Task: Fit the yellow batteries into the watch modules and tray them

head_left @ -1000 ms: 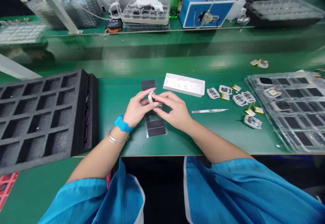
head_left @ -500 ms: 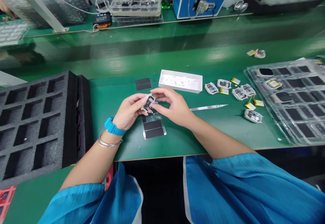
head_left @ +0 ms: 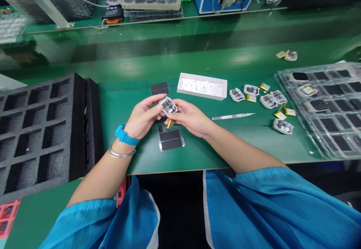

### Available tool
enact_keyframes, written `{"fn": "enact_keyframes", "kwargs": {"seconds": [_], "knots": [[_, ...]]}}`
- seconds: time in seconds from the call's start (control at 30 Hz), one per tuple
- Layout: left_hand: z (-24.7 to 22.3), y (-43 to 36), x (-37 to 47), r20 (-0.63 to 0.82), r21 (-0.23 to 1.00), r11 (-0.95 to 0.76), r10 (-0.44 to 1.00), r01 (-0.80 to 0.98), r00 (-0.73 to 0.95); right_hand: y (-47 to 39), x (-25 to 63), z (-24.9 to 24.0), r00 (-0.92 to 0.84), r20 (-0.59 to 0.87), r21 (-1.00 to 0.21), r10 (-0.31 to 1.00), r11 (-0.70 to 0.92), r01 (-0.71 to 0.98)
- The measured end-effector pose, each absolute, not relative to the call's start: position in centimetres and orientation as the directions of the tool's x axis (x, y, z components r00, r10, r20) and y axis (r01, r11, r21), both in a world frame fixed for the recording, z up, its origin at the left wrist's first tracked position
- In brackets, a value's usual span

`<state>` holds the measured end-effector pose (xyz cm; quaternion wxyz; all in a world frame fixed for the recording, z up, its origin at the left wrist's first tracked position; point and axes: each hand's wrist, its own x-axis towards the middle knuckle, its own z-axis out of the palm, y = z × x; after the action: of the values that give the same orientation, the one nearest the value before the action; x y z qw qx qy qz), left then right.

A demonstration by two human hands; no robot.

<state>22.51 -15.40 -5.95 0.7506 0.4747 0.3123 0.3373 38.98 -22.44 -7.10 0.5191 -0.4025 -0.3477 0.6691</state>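
Note:
Between my two hands is an opened smartwatch case point(head_left: 169, 105), white-rimmed with circuitry showing inside. My left hand point(head_left: 144, 116) grips its left side between thumb and fingers. On its right and lower edge, the fingers of my right hand point(head_left: 189, 117) are closed around it. A small yellow-edged battery point(head_left: 169, 123) hangs below the case by my right thumb. Under my hands, a sheet of black adhesive pieces point(head_left: 171, 140) lies on the green bench. Another black sheet point(head_left: 159, 88) lies just behind my hands.
A white box point(head_left: 202, 86) with tiny pieces stands behind. Tweezers point(head_left: 233, 116) lie right of my hands, near several opened watch cases point(head_left: 282, 126) with batteries. Clear trays point(head_left: 332, 108) hold watch parts at the right. A black foam tray point(head_left: 42, 136) fills the left side.
The watch case has been turned so its open inside faces up toward me, and the yellow-edged battery now hangs out below it. My right fingers have closed in on the case.

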Motion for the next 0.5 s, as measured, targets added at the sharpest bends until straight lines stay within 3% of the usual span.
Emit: {"fn": "enact_keyframes", "kwargs": {"seconds": [0.17, 0.27, 0.4, 0.5], "knots": [[-6.8, -15.2, 22.3, -0.025, 0.982, 0.129, 0.811, -0.137, 0.584, -22.5, 38.7, -6.7, -0.168, -0.241, -0.812, 0.956, -0.293, -0.505], [-6.8, -15.4, 22.4, -0.028, 0.987, 0.119, 0.792, -0.109, 0.609, -22.6, 38.7, -6.4, -0.170, -0.219, -0.833, 0.961, -0.275, -0.480], [-6.6, -15.6, 22.4, -0.026, 0.973, 0.168, 0.767, -0.160, 0.641, -22.6, 39.3, -6.1, -0.159, -0.192, -0.918, 0.968, -0.235, -0.320], [-6.5, -15.5, 22.4, 0.000, 0.967, 0.157, 0.791, -0.203, 0.612, -22.5, 40.0, -6.0, -0.042, -0.134, -0.983, 0.990, -0.139, -0.122]]}}
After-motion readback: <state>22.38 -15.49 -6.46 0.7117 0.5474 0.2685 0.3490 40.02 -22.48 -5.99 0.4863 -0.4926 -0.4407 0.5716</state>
